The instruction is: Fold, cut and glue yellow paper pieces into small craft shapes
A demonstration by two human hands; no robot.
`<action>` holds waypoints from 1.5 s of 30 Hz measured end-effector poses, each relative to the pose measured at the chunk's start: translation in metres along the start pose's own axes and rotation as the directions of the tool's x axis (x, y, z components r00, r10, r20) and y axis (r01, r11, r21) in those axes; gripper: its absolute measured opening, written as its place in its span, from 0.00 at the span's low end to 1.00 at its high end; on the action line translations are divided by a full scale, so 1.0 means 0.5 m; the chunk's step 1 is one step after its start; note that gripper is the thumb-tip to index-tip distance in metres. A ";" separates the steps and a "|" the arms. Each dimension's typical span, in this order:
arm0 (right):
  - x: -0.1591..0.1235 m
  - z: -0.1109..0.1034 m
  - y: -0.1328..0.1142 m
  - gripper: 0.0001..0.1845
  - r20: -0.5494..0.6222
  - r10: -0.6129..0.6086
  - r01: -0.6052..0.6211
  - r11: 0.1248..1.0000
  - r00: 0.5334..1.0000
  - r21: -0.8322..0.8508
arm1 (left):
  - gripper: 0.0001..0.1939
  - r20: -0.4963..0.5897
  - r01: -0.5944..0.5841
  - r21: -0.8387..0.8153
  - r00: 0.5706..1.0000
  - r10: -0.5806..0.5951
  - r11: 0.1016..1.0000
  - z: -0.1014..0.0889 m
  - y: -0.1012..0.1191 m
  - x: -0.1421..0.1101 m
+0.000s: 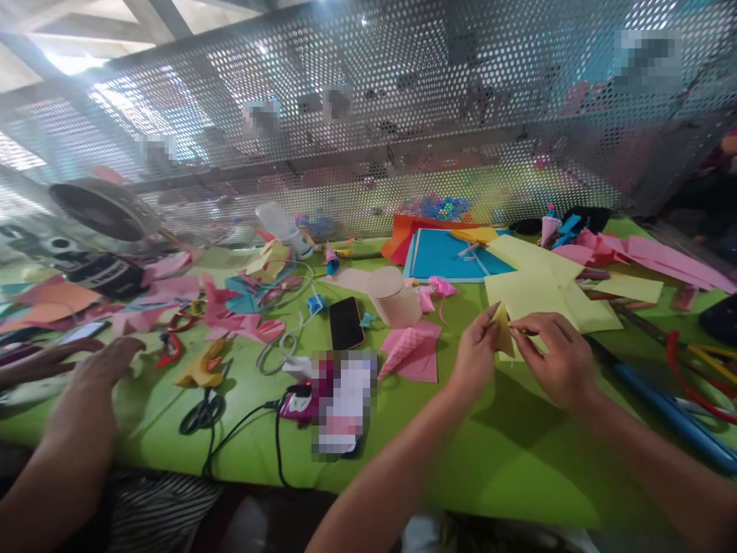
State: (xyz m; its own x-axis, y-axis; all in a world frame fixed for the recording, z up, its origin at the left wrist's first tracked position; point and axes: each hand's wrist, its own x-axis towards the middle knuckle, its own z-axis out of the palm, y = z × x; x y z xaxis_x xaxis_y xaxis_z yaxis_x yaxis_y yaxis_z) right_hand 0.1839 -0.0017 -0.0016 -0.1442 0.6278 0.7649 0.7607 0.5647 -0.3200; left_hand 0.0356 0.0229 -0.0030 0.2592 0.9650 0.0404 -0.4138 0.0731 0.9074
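Observation:
Between my hands, above the green table, is a small folded piece of yellow paper. My left hand pinches its left edge between thumb and fingers. My right hand is closed at its right edge, thumb and fingertips together on the paper. Pale yellow sheets lie just behind my hands. To the left of my left hand, a pink paper cone rests on a pink square sheet.
A black phone, a lit phone and cables lie left of centre. Blue sheets are at the back. Blue-handled and red-handled tools lie at right. Another person's hands are at far left. A perforated metal screen stands behind.

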 end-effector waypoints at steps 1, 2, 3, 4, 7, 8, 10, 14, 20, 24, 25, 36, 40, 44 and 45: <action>-0.001 0.001 -0.001 0.11 0.008 -0.019 0.020 1.000 1.000 -0.018 | 0.21 0.003 0.017 -0.022 1.000 -0.017 1.000 0.000 -0.001 -0.001; -0.002 0.002 -0.004 0.11 0.021 -0.034 0.035 0.999 0.999 -0.030 | 0.22 0.004 0.043 -0.047 0.999 -0.043 0.998 0.000 -0.002 -0.003; -0.003 0.004 -0.006 0.10 0.041 -0.042 0.044 0.998 0.998 -0.033 | 0.24 0.006 0.071 -0.076 0.998 -0.070 0.995 0.001 -0.002 -0.005; -0.003 0.005 -0.009 0.10 0.061 -0.043 0.045 0.999 0.997 -0.027 | 0.25 0.008 0.093 -0.105 0.996 -0.092 0.990 0.001 -0.002 -0.007; -0.001 0.004 -0.015 0.10 0.117 0.000 -0.007 0.998 0.993 0.062 | 0.27 0.013 0.124 -0.150 0.992 -0.123 0.981 0.000 0.004 -0.009; 0.001 0.003 -0.014 0.10 0.133 0.038 -0.054 0.991 0.990 0.118 | 0.27 0.014 0.130 -0.148 0.992 -0.129 0.980 -0.001 0.006 -0.008; 0.004 0.000 -0.009 0.08 0.165 0.162 -0.201 0.946 0.973 0.255 | 0.28 0.028 0.153 -0.131 0.988 -0.150 0.980 -0.004 0.010 -0.005; 0.006 -0.001 0.021 0.08 0.183 0.432 -0.466 0.757 0.883 0.459 | 0.29 0.099 0.176 -0.048 0.980 -0.171 0.983 -0.009 0.015 0.003; 0.011 -0.002 0.062 0.17 0.224 0.588 -0.603 0.594 0.777 0.533 | 0.33 0.150 0.135 0.126 0.977 -0.153 0.983 -0.007 0.029 0.002; 0.017 -0.008 0.069 0.15 0.286 0.592 -0.644 0.573 0.753 0.507 | 0.30 0.140 0.167 0.178 0.971 -0.193 0.970 -0.011 0.032 0.002; 0.019 -0.010 0.069 0.16 0.274 0.590 -0.637 0.590 0.759 0.495 | 0.27 0.123 0.179 0.180 0.971 -0.202 0.967 -0.012 0.031 0.003; 0.031 -0.036 0.033 0.07 0.041 0.482 -0.474 0.840 0.875 0.263 | 0.14 0.034 0.154 0.108 0.987 -0.158 0.982 -0.022 0.021 0.012; 0.033 -0.037 0.027 0.08 -0.001 0.510 -0.492 0.829 0.860 0.265 | 0.20 0.057 0.156 0.046 0.986 -0.158 0.987 -0.021 0.023 0.010; 0.034 -0.035 0.019 0.09 -0.009 0.559 -0.532 0.795 0.829 0.293 | 0.21 0.074 0.159 0.028 0.984 -0.160 0.987 -0.014 0.023 0.004; 0.033 -0.034 0.017 0.09 -0.010 0.568 -0.540 0.787 0.823 0.299 | 0.21 0.073 0.160 0.030 0.984 -0.161 0.987 -0.012 0.022 0.003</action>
State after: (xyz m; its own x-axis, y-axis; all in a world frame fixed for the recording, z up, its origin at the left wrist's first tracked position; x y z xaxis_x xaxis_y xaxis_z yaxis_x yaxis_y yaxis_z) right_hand 0.1985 0.0044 0.0179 0.3197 0.8322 0.4531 0.4876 0.2655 -0.8317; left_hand 0.0261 0.0264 0.0046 0.3858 0.9194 -0.0760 -0.3412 0.2187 0.9142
